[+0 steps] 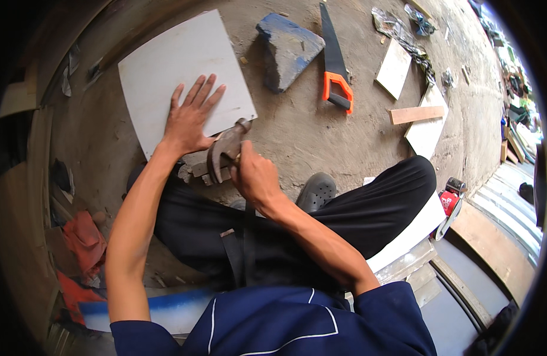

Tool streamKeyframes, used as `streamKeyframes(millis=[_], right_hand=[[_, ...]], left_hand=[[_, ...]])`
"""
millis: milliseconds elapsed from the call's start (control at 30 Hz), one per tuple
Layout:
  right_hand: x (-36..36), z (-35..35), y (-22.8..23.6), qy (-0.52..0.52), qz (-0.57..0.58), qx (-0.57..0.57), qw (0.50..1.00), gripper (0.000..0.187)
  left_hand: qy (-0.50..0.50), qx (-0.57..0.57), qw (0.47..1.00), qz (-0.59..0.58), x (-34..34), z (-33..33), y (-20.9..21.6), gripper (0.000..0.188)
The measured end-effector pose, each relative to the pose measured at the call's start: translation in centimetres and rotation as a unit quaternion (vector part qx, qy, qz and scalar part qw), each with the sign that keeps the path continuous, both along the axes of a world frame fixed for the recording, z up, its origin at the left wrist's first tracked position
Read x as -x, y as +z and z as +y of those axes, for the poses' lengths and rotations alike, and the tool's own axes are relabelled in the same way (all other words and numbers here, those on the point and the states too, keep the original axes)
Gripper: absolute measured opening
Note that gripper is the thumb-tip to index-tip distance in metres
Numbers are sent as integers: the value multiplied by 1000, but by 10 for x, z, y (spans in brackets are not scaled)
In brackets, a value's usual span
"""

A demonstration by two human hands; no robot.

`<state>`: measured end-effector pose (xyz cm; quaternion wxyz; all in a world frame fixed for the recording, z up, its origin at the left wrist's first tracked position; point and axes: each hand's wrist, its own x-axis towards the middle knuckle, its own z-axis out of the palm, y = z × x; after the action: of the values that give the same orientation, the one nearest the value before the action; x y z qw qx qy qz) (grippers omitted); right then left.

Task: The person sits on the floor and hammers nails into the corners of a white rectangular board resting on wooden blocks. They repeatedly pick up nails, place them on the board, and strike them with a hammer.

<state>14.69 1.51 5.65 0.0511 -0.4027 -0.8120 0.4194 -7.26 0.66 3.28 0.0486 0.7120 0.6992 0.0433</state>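
Observation:
A white board [160,65] lies tilted in front of me at the left. My left hand [193,115] rests on it with the fingers spread, the thumb by its near edge. In my right hand [255,178] is a claw hammer [224,151], gripped with the fist closed. Its head is over the board's near right corner, close to a small dark spot that may be a nail. Beneath that near edge are small wood pieces [202,171], partly hidden by the hammer.
A blue-and-grey stone block [288,50] and an orange-handled handsaw [335,71] lie beyond the board. Several wood offcuts [395,68] are scattered at the right. A red power tool [449,204] sits beside my right knee. Red cloth [83,240] lies at the lower left.

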Motion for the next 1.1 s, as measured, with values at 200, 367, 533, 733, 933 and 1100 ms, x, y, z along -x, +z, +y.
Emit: streamKeyframes(millis=[200,367,533,733,933,1100], right_hand=[[10,3,-10,8,-55,-75,996,26],[14,8,8,2,-76,-78,994,20],[9,14,-2,-39,-77,-105,991,20],[7,11,5,-22,-85,-51,995,23],[14,10,27,9,-60,-66,996,30],[3,26,3,-55,17,-50,997,29]], left_hand=[[-13,13,1000,-12,3,-1,-2,117],[-13,-41,998,-38,4,1,-13,117],[-8,-13,999,-30,-1,0,-5,119],[-11,-10,998,-59,-1,0,-1,108],[-9,-78,997,-9,0,0,-19,117],[-6,-18,999,-28,-8,5,-8,117]])
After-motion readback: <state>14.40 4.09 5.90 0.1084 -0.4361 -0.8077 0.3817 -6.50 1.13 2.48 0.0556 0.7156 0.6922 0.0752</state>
